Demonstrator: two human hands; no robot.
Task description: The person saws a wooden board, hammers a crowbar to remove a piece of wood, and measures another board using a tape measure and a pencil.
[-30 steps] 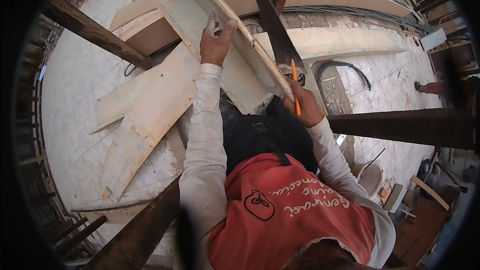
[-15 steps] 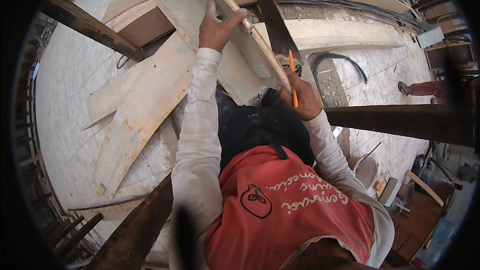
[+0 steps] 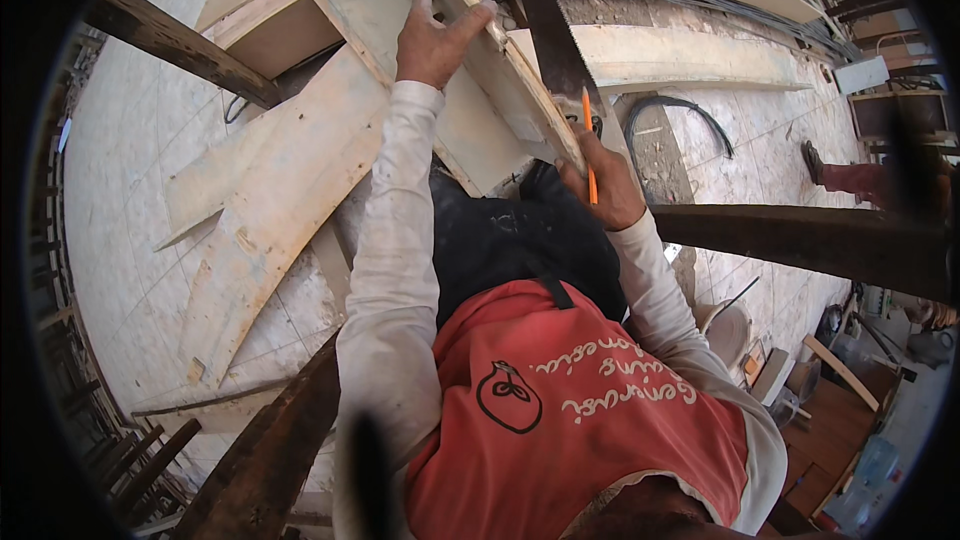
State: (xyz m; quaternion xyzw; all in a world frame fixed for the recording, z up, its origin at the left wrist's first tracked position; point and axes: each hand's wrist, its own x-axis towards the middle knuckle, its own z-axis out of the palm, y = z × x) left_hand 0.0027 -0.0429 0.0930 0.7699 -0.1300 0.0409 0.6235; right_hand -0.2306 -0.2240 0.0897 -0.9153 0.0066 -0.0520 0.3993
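A long plywood trough [image 3: 455, 125] with raised side boards rests tilted across my lap and reaches away to the upper left. My left hand [image 3: 437, 43] grips its right side board, thumb over the top edge and fingers spread along the inner face. My right hand [image 3: 612, 183] is closed round the near end of that same board. An orange pencil [image 3: 589, 145] stands up from the right hand, held against the fingers. Just beyond, a handsaw [image 3: 552, 25] lies with its toothed blade pointing away; my right hand partly hides its handle.
Cut plywood pieces [image 3: 285, 220] lie at left on the tiled floor. Another pale board [image 3: 690, 60] and a coil of black cable [image 3: 680, 105] are at right. Dark wooden posts [image 3: 800, 240] cross around me. A bucket [image 3: 728, 330] stands lower right; another person's leg [image 3: 850, 178] shows at far right.
Both hands keep their hold on the trough, and the pencil stays in my right hand. The view has shifted slightly. The other person's foot at right has tilted a little.
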